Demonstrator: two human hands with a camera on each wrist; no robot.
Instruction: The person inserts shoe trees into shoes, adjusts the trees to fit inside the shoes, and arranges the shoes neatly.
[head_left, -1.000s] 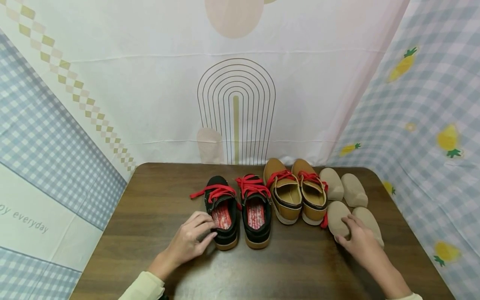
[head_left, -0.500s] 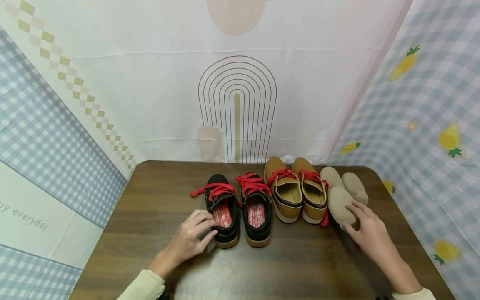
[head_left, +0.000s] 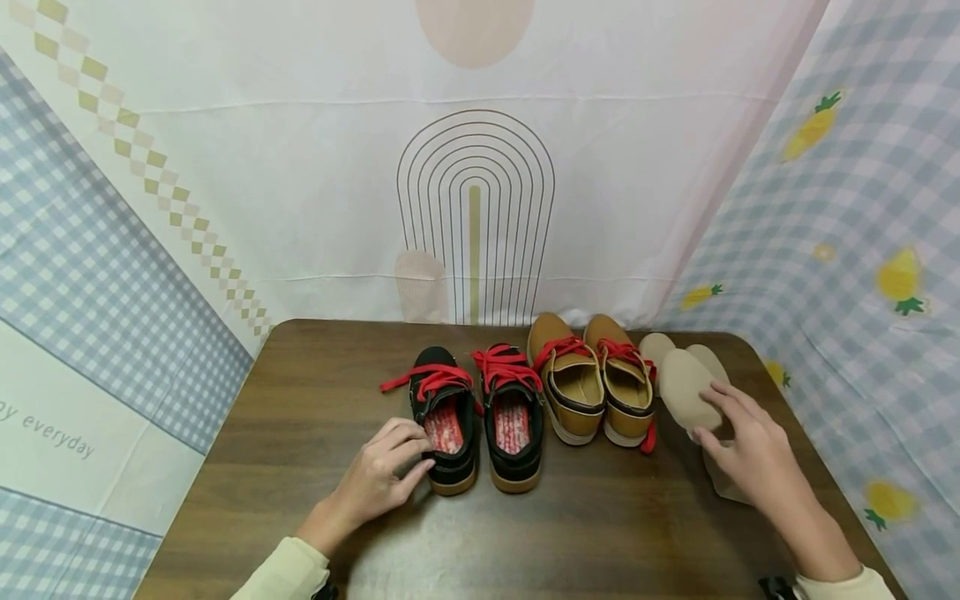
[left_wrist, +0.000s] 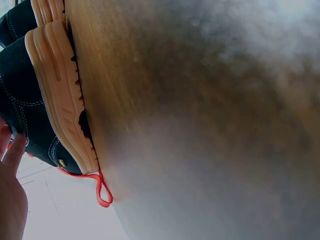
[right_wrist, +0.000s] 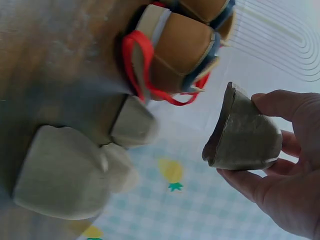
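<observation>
Printed cloth sheets, one with a line-drawn arch and one with pineapples on blue check, hang behind and beside a dark wooden table [head_left: 315,433]. In the head view, a pair of black sneakers [head_left: 476,417] with red laces stands mid-table, and a pair of tan shoes [head_left: 596,387] with red laces sits just to its right. The left hand [head_left: 378,479] rests at the near heel of the left black sneaker, fingers curled against its collar. The right hand [head_left: 753,454] holds a beige shoe insert [head_left: 686,387] lifted above the table's far right part, over other beige inserts lying there.

The left wrist view shows the black sneaker's gum sole [left_wrist: 62,100] on the wood grain, a red lace loop [left_wrist: 102,187] trailing from it, and fingertips [left_wrist: 12,150] lying against the dark upper.

In the right wrist view, the right hand [right_wrist: 285,185] pinches the grey-beige toe-shaped insert [right_wrist: 245,132] between thumb and fingers; three more inserts [right_wrist: 65,177] lie on the table beside the tan shoe's heel [right_wrist: 175,55].

The insert looks light, hollow and somewhat soft, likely to dent under a hard squeeze. Its rounded sides near the open rim seem the surest place to grasp.
</observation>
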